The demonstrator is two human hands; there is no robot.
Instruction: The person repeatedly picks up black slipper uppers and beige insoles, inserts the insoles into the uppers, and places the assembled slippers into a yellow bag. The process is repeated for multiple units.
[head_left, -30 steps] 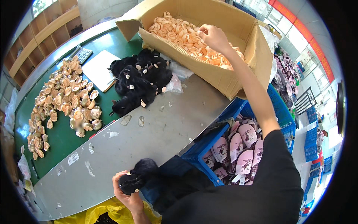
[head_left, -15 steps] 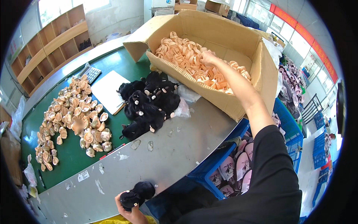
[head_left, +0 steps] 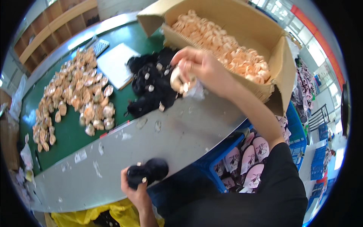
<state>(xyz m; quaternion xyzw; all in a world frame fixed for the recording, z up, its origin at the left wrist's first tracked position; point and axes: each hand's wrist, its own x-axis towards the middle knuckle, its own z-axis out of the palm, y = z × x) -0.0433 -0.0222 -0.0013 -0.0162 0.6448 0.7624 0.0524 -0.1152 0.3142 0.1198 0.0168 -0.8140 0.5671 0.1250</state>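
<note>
Low over the table's near edge, my left hand (head_left: 135,195) grips a small black plush figure (head_left: 154,171) with little pale bits on it. My right hand (head_left: 206,70), blurred by motion, pinches a peach-coloured plastic piece (head_left: 176,81) between box and table. A large cardboard box (head_left: 261,92) beyond my right arm holds many similar peach plastic pieces (head_left: 223,41). Behind the pinched piece lies a heap of black plush figures (head_left: 145,81).
Many shell-like peach and brown pieces (head_left: 75,90) cover the green mat (head_left: 72,140) at left, near white paper (head_left: 118,62) and a calculator (head_left: 100,47). Blue crates (head_left: 211,172) with pink printed pieces (head_left: 252,176) stand at right. Yellow plastic (head_left: 79,217) hangs below the table edge.
My right hand has come out of the cardboard box and moved left and toward me, now with a peach plastic piece. My left hand still grips the black plush figure. The view has shifted.
</note>
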